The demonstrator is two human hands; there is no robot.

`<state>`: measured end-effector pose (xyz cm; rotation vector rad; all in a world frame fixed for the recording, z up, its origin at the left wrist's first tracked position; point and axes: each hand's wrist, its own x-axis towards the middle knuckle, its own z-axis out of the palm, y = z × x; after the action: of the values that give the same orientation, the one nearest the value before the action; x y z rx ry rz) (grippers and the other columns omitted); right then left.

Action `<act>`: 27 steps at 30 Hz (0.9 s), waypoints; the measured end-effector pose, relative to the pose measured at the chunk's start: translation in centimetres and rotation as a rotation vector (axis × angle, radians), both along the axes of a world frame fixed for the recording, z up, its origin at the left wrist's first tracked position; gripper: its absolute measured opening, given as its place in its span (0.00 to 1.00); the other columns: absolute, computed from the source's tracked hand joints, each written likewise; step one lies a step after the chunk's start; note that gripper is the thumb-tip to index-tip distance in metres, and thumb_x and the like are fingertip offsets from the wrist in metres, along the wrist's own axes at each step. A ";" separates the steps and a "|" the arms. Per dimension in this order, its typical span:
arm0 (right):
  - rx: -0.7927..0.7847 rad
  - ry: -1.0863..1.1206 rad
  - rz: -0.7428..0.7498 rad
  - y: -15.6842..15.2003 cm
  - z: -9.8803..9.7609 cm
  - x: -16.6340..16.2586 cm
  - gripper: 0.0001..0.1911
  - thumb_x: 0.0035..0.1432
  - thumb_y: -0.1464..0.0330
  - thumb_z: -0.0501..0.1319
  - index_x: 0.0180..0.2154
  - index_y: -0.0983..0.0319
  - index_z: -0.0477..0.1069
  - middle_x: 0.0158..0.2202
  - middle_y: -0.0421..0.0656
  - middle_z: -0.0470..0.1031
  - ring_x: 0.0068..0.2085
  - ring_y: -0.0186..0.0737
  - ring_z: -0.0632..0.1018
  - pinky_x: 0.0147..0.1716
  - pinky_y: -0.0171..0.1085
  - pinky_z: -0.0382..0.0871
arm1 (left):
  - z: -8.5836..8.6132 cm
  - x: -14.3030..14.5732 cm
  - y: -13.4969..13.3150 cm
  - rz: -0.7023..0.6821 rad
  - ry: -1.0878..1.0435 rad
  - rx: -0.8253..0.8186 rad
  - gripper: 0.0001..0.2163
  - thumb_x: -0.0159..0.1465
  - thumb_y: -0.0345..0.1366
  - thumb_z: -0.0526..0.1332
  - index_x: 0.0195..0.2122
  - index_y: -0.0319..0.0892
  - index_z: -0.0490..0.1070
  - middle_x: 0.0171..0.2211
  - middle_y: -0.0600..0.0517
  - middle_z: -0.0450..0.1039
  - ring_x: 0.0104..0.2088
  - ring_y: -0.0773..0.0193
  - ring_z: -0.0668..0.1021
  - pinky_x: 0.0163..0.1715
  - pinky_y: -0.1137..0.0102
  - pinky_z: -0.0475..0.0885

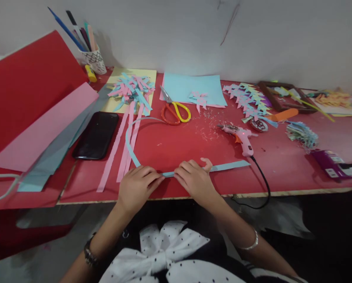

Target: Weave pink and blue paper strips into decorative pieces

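Note:
A long light-blue paper strip (pixel 229 166) runs between my two hands near the front edge of the red table. My left hand (pixel 137 184) pinches it, and beyond that hand the strip curls back toward the scissors. My right hand (pixel 193 181) grips the strip a short way to the right, fingertips close to the left ones. Between the hands the strip looks narrow, perhaps folded. Scissors (pixel 176 110) with red and yellow handles lie behind the strip. Several pink paper strips (pixel 113 153) rest left of my left hand. A pink glue gun (pixel 240 138) lies beyond my right hand.
A black phone (pixel 96 135) and pink and grey-blue sheets (pixel 46 129) lie at left. Behind are a pen cup (pixel 94 61), a heap of pink and blue paper pieces (pixel 133 90) and blue sheets (pixel 193 84). A purple power socket (pixel 330 165) and cord are at right.

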<state>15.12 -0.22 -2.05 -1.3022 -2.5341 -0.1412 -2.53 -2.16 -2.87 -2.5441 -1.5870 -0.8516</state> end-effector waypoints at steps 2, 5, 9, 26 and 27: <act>-0.014 -0.011 0.019 0.3 0.2 0.1 0.14 0.59 0.67 0.50 0.24 0.60 0.68 0.23 0.36 0.69 0.30 0.32 0.65 0.42 0.42 0.39 | 0.0 0.1 0.0 0.030 0.012 -0.007 0.12 0.60 0.37 0.54 0.23 0.42 0.71 0.22 0.55 0.72 0.24 0.68 0.72 0.24 0.74 0.64; -0.042 -0.031 0.031 0.6 0.5 0.2 0.14 0.59 0.67 0.50 0.23 0.61 0.67 0.22 0.36 0.68 0.30 0.33 0.65 0.41 0.42 0.39 | 0.1 0.2 -0.2 0.070 0.016 -0.027 0.11 0.60 0.37 0.55 0.24 0.42 0.71 0.22 0.55 0.73 0.25 0.68 0.73 0.25 0.73 0.64; -0.070 -0.039 0.062 0.7 0.5 0.2 0.13 0.59 0.68 0.50 0.24 0.61 0.67 0.23 0.36 0.68 0.30 0.33 0.64 0.40 0.41 0.40 | -0.1 0.3 -0.3 0.089 -0.008 -0.077 0.10 0.60 0.37 0.54 0.24 0.42 0.71 0.24 0.54 0.73 0.26 0.67 0.73 0.26 0.72 0.65; -0.133 -0.020 0.047 1.1 0.3 0.2 0.13 0.58 0.67 0.50 0.24 0.60 0.67 0.23 0.37 0.68 0.31 0.34 0.64 0.41 0.42 0.41 | 0.7 -0.4 -0.3 0.137 0.019 -0.171 0.10 0.61 0.37 0.53 0.24 0.44 0.69 0.23 0.56 0.74 0.26 0.65 0.74 0.34 0.66 0.61; -0.137 -0.013 0.048 1.1 0.3 0.2 0.12 0.58 0.67 0.50 0.24 0.60 0.67 0.23 0.37 0.68 0.31 0.34 0.64 0.41 0.42 0.41 | 0.7 -0.5 -0.3 0.144 0.018 -0.173 0.10 0.61 0.37 0.53 0.24 0.44 0.69 0.23 0.55 0.74 0.26 0.65 0.74 0.34 0.66 0.61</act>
<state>15.36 0.86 -1.79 -1.2917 -2.6244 0.0351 -2.99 -2.49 -2.15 -2.4987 -1.8882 -0.7041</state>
